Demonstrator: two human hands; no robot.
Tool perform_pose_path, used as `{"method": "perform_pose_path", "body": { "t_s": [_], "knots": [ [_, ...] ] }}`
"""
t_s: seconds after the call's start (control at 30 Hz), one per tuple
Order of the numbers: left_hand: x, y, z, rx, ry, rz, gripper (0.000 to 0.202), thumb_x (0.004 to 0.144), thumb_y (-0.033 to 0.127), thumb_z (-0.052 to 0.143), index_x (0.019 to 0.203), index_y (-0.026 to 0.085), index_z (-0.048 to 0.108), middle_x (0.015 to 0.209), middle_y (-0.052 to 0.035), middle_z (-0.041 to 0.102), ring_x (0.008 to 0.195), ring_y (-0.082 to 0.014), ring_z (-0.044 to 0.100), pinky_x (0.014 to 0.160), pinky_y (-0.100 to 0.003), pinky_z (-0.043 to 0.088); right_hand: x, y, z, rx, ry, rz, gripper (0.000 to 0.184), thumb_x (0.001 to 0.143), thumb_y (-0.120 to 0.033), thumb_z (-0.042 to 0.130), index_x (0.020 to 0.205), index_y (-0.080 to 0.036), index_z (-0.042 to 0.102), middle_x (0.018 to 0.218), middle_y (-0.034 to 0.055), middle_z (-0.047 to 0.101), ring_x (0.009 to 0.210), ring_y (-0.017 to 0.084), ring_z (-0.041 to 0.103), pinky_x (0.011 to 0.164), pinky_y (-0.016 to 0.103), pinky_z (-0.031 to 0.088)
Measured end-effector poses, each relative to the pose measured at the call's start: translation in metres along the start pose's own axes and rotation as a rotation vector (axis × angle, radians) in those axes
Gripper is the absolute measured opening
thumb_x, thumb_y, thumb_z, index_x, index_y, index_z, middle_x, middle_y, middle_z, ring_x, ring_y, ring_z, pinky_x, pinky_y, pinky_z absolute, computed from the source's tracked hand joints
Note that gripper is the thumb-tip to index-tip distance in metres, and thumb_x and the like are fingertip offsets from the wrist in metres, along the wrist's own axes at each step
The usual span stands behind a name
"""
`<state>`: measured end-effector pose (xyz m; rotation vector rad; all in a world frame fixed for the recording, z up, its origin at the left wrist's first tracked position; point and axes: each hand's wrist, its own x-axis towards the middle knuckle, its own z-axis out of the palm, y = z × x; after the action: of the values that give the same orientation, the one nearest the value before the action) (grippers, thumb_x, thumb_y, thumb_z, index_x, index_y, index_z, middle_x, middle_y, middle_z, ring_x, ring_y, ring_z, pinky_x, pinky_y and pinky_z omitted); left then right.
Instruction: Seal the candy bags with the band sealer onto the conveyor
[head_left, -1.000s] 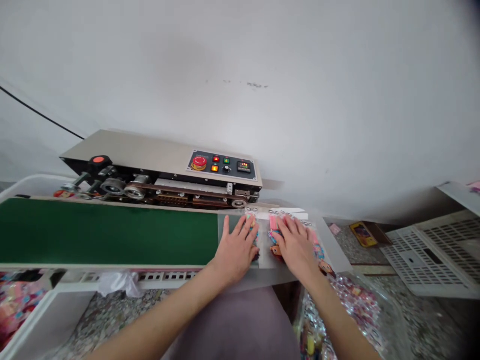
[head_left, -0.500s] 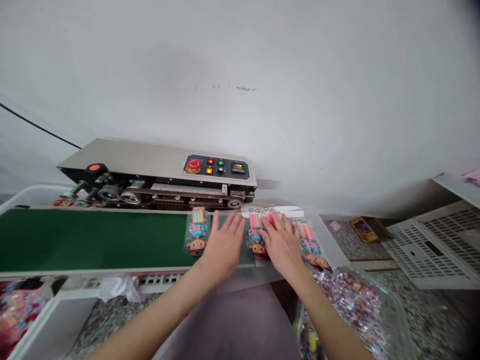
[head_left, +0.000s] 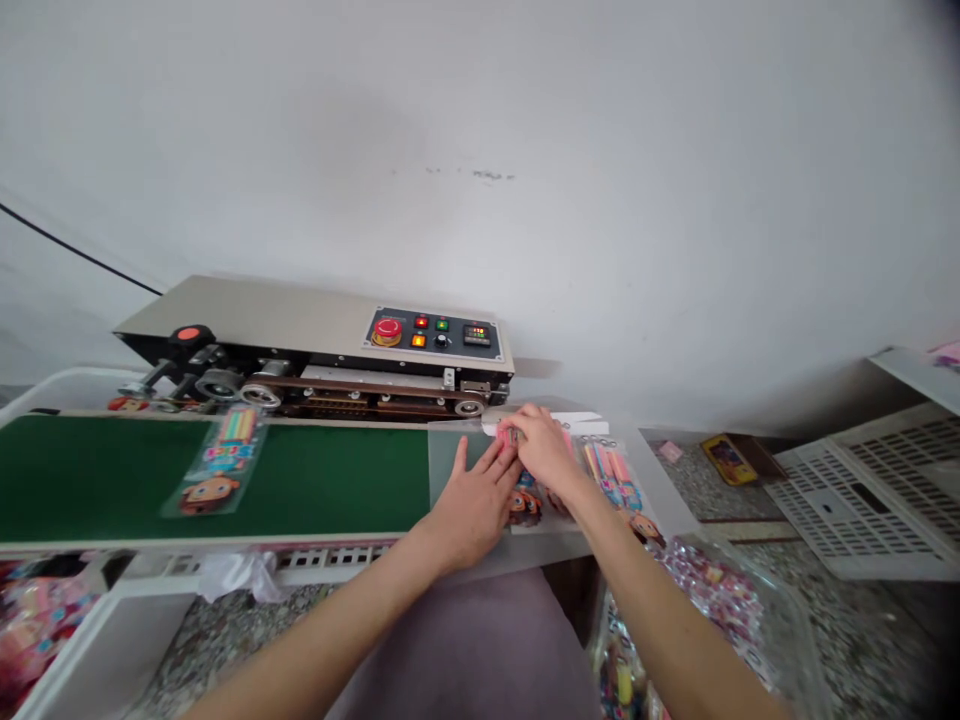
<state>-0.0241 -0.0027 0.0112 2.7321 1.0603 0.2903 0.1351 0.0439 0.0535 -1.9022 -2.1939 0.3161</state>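
Left hand spread flat, right hand curled over the top end of a packet

Both hands meet at this packet, which lies on its back beside the green belt's near right end. Its long axis points away from the body, brown cartoon head at the near end, pink top at the far end (perhaps two packets overlap here; the hands cover too much to say). From the left palm it lies to the right and partly under the fingers, so the left hand is the more squarely beside it. That hand is open, thumb well apart, pressing without a grip. Right fingers and thumb are drawn in at the pink top; whether they pinch it or only touch it, I cannot tell.

Just right of the right wrist, more packets lie side by side on a clear sheet, their far ends leaning a little left.

Well to the left, a lone packet rests askew on the green belt, its far end leaning right.

Beyond the belt stands the machine; its right-hand roller sits just past the fingertips, a little left of the pink top. Behind it all rises a pale wall.
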Motion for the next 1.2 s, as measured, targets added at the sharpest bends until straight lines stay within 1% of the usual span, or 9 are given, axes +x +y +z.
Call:
{"method": "perform_pose_path", "body": {
  "t_s": [0.13, 0.23, 0.43, 0.6, 0.7, 0.8, 0.9, 1.0, 1.2],
  "knots": [
    [-0.001, 0.001, 0.001, 0.000, -0.002, -0.024, 0.057, 0.103, 0.027, 0.025, 0.159, 0.019, 0.021, 0.167, -0.0077, 0.019, 0.154, -0.0313, 0.012, 0.116, -0.074, 0.011, -0.026, 0.023, -0.005, -0.062, 0.155, -0.021, 0.049, 0.090, -0.006, 0.039, 0.131, -0.020, 0.062, 0.122, 0.0083, 0.065, 0.114, 0.023, 0.052, 0.096, 0.037, 0.041],
    [-0.006, -0.005, -0.002, 0.022, 0.008, -0.031, 0.057, 0.102, 0.028, 0.025, 0.159, 0.021, 0.022, 0.167, -0.0052, 0.020, 0.154, -0.0307, 0.012, 0.116, -0.074, 0.011, -0.055, 0.039, 0.001, -0.224, 0.264, 0.019, 0.041, 0.098, -0.022, 0.040, 0.132, -0.018, 0.062, 0.131, 0.0123, 0.062, 0.121, 0.029, 0.050, 0.101, 0.044, 0.039],
    [-0.030, -0.031, -0.017, 0.093, -0.024, -0.079, 0.055, 0.101, 0.026, 0.027, 0.156, 0.019, 0.030, 0.166, -0.0073, 0.022, 0.154, -0.0306, 0.016, 0.117, -0.071, 0.010, -0.072, 0.028, 0.025, -0.393, 0.210, 0.026, 0.043, 0.101, -0.036, 0.043, 0.142, -0.029, 0.055, 0.154, 0.0101, 0.046, 0.139, 0.033, 0.038, 0.110, 0.055, 0.030],
    [-0.035, -0.038, -0.040, 0.144, -0.025, -0.195, 0.052, 0.096, 0.019, 0.040, 0.147, 0.018, 0.047, 0.160, -0.0111, 0.037, 0.150, -0.0357, 0.025, 0.117, -0.072, 0.006, -0.064, 0.017, 0.018, -0.343, 0.201, 0.021, 0.044, 0.101, -0.034, 0.043, 0.143, -0.027, 0.054, 0.155, 0.0087, 0.045, 0.142, 0.033, 0.036, 0.111, 0.055, 0.031],
    [-0.023, -0.033, -0.042, 0.101, -0.022, -0.011, 0.055, 0.095, 0.015, 0.041, 0.150, 0.022, 0.043, 0.161, -0.0077, 0.035, 0.151, -0.0296, 0.025, 0.119, -0.068, 0.004, -0.067, 0.024, 0.012, -0.350, 0.240, 0.076, 0.045, 0.102, -0.034, 0.041, 0.145, -0.023, 0.052, 0.154, 0.0103, 0.047, 0.144, 0.033, 0.035, 0.112, 0.055, 0.030],
    [-0.012, -0.029, -0.028, 0.053, -0.003, 0.122, 0.052, 0.103, 0.032, 0.038, 0.155, 0.026, 0.033, 0.165, -0.0059, 0.027, 0.152, -0.0255, 0.023, 0.121, -0.063, 0.009, -0.071, 0.033, 0.014, -0.393, 0.200, 0.112, 0.047, 0.102, -0.035, 0.041, 0.146, -0.022, 0.051, 0.156, 0.0100, 0.044, 0.145, 0.034, 0.034, 0.113, 0.057, 0.029],
    [-0.011, -0.028, -0.012, 0.059, 0.045, 0.053, 0.055, 0.105, 0.047, 0.031, 0.156, 0.027, 0.030, 0.166, -0.0054, 0.021, 0.152, -0.0269, 0.023, 0.120, -0.065, 0.013, -0.071, 0.032, 0.018, -0.417, 0.164, 0.125, 0.048, 0.102, -0.036, 0.040, 0.148, -0.022, 0.048, 0.157, 0.0086, 0.042, 0.146, 0.036, 0.032, 0.113, 0.059, 0.028],
    [-0.019, -0.030, -0.006, 0.096, 0.097, -0.031, 0.055, 0.106, 0.047, 0.027, 0.157, 0.026, 0.029, 0.166, -0.0054, 0.021, 0.153, -0.0273, 0.022, 0.119, -0.068, 0.012, -0.068, 0.018, 0.023, -0.404, 0.168, 0.112, 0.049, 0.102, -0.037, 0.041, 0.148, -0.023, 0.047, 0.158, 0.0084, 0.041, 0.145, 0.037, 0.032, 0.114, 0.062, 0.025],
    [-0.036, -0.036, -0.025, 0.200, 0.115, -0.242, 0.052, 0.104, 0.044, 0.035, 0.150, 0.020, 0.045, 0.162, -0.0111, 0.031, 0.149, -0.0359, 0.030, 0.118, -0.070, 0.014, -0.061, -0.018, 0.029, -0.313, 0.167, 0.009, 0.048, 0.102, -0.041, 0.044, 0.146, -0.024, 0.049, 0.157, 0.0076, 0.043, 0.145, 0.035, 0.032, 0.114, 0.061, 0.026]
  ]
}}
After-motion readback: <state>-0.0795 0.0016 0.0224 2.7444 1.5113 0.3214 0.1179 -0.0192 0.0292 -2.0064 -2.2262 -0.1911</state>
